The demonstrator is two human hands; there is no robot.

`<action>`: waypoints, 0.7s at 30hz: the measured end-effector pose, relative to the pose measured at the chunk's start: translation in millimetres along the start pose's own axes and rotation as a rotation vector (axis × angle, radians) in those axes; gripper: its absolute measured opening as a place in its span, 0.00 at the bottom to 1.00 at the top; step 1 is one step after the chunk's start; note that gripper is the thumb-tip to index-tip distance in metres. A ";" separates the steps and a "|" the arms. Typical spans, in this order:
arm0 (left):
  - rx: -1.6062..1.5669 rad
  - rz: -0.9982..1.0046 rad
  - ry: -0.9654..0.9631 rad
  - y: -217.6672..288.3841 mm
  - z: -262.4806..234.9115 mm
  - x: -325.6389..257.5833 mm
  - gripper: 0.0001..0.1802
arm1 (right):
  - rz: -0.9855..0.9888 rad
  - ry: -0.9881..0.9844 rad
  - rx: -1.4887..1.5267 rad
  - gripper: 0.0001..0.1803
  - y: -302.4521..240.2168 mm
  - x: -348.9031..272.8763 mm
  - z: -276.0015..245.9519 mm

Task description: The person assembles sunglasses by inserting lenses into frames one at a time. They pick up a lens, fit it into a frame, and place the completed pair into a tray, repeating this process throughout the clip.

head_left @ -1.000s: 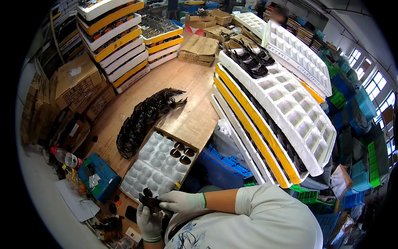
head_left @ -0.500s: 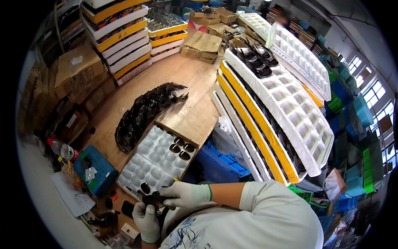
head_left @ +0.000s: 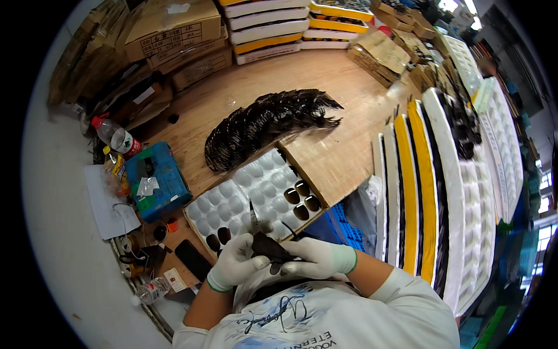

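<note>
Both my hands wear pale gloves and are closed on a dark pair of glasses frames (head_left: 269,249) in front of my chest. My left hand (head_left: 237,264) grips its left part, and my right hand (head_left: 317,257) its right part. Thin temple arms point up from it, and fingers hide some of it. Just beyond lies a pale moulded tray (head_left: 238,189) with round hollows. Several dark tinted lenses (head_left: 301,211) sit at its right end, and a few more lenses (head_left: 223,235) by its near left corner. Behind the tray stretches a long curved row of dark glasses frames (head_left: 261,122).
On the left are a blue box (head_left: 163,186), bottles (head_left: 119,135), a phone (head_left: 193,259) and paper (head_left: 104,200). Cardboard boxes (head_left: 174,32) and foam trays (head_left: 267,35) line the back. Tall stacked foam trays (head_left: 415,192) stand close on my right.
My view has swung left, so everything sits further right in the picture. My hands have drawn apart a little, and the dark glasses frame between them shows more, its temple arms pointing up.
</note>
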State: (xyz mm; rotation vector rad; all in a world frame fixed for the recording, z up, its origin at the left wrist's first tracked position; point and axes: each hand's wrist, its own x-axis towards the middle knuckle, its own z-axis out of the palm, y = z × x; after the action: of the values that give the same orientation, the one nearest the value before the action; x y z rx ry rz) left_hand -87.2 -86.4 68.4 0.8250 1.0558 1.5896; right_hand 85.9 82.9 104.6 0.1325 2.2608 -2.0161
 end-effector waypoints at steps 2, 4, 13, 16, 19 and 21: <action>0.126 0.026 -0.006 -13.0 -8.6 27.7 0.15 | 0.082 -0.126 -0.004 0.21 -4.3 -1.9 -32.1; 0.628 -0.042 0.046 -17.5 -39.3 66.9 0.15 | 0.115 0.166 -0.274 0.24 31.8 -9.4 -56.4; 0.019 -0.544 1.202 -118.5 -253.2 188.5 0.32 | 0.595 0.294 -0.947 0.15 236.8 -24.2 -202.9; -0.189 -0.372 0.979 -109.2 -247.7 180.4 0.38 | 0.440 0.446 -1.107 0.20 214.5 -13.0 -194.7; 0.465 -0.357 1.329 -111.2 -261.5 152.0 0.33 | 0.222 0.556 -1.018 0.24 191.6 10.1 -179.5; 0.492 -0.173 1.392 -54.7 -202.3 166.1 0.24 | 0.085 0.517 -0.883 0.21 173.5 33.6 -158.8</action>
State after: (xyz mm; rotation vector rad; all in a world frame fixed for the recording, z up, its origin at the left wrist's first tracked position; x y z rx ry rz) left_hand -290.0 33.3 -58.2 -0.2612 2.4602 1.6963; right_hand 72.7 260.2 -53.0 0.6992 3.1392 -0.8378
